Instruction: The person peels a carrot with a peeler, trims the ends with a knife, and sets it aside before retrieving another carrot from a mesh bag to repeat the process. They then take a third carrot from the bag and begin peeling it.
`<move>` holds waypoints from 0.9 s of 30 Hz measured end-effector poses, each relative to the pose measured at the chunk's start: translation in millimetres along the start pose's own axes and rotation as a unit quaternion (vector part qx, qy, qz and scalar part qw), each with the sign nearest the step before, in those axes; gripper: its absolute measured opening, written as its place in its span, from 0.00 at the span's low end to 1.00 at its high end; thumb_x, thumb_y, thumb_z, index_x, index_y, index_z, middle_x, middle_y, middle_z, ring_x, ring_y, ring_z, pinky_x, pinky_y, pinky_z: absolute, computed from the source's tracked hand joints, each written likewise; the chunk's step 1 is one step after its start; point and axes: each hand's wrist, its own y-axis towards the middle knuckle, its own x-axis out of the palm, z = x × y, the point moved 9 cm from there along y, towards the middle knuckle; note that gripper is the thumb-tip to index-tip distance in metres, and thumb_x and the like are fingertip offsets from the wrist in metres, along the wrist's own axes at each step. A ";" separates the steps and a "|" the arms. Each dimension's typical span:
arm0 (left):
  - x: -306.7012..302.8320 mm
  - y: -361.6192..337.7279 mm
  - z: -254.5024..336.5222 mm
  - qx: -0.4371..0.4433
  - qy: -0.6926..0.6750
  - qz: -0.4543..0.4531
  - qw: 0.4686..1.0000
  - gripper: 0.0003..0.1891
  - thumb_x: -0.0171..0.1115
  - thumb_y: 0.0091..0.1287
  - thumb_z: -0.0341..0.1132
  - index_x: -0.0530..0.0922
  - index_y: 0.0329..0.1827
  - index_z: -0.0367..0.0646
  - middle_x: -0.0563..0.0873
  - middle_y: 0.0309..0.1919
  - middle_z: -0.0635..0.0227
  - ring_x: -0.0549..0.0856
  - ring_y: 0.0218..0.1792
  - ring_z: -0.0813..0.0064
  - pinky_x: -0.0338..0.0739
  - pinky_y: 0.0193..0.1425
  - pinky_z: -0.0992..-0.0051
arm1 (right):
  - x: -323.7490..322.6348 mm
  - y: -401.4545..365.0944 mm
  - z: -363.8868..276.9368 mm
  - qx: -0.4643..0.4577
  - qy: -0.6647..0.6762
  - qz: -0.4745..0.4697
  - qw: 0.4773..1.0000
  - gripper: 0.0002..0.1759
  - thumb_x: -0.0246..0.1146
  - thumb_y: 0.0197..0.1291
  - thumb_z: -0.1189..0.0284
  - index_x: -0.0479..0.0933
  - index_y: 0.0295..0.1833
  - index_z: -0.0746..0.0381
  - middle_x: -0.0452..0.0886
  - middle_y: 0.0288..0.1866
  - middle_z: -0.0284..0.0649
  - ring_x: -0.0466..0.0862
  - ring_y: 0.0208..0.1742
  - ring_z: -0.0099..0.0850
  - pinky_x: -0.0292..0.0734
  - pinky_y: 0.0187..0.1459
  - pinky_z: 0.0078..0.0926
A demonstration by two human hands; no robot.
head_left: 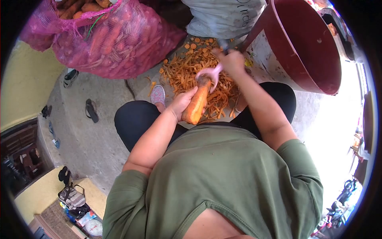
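A thick orange carrot, partly peeled, lies in my left hand, with my fingers wrapped round it. Its dark top end points away from me. My right hand, slightly blurred, is closed on the handle of a pink peeler, whose head is at the carrot's far end. Below both hands, a heap of orange peelings is spread on the concrete floor, with several round carrot slices at its far edge.
A pink mesh sack full of carrots stands at the far left. Beyond the peelings is a white sack, and a large dark red bucket leans at the right. Loose sandals lie on the floor at left.
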 end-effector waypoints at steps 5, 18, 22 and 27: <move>3.7 -7.6 1.1 -0.022 -0.021 -0.024 0.999 0.23 0.40 0.65 0.51 0.64 0.52 0.42 0.75 0.34 0.57 0.78 0.28 0.64 0.75 0.32 0.69 | -16.0 36.7 50.4 0.126 0.008 -0.008 0.992 0.34 0.60 0.39 0.40 0.76 0.25 0.67 0.77 0.20 0.47 0.79 0.27 0.38 0.72 0.33 0.33; 13.3 -12.3 4.9 -0.011 0.030 -0.061 0.998 0.24 0.38 0.65 0.52 0.65 0.50 0.40 0.75 0.32 0.58 0.77 0.28 0.64 0.74 0.30 0.71 | -10.8 16.0 22.4 0.027 0.001 0.041 0.999 0.39 0.57 0.37 0.36 0.76 0.27 0.68 0.78 0.27 0.52 0.79 0.33 0.42 0.72 0.38 0.33; 15.7 -16.1 4.2 -0.007 0.031 -0.066 0.997 0.23 0.40 0.64 0.52 0.65 0.49 0.41 0.75 0.32 0.58 0.77 0.29 0.64 0.74 0.31 0.71 | -31.4 38.2 62.7 0.149 0.050 -0.010 0.987 0.40 0.59 0.35 0.36 0.77 0.27 0.69 0.78 0.26 0.50 0.80 0.31 0.41 0.72 0.37 0.32; 3.9 -11.0 6.0 -0.003 0.037 -0.006 0.999 0.21 0.44 0.63 0.50 0.66 0.49 0.42 0.75 0.31 0.59 0.77 0.28 0.64 0.75 0.31 0.70 | -10.9 -18.7 -20.5 -0.003 0.012 -0.037 0.999 0.35 0.62 0.36 0.41 0.76 0.30 0.67 0.78 0.24 0.47 0.80 0.30 0.39 0.72 0.36 0.32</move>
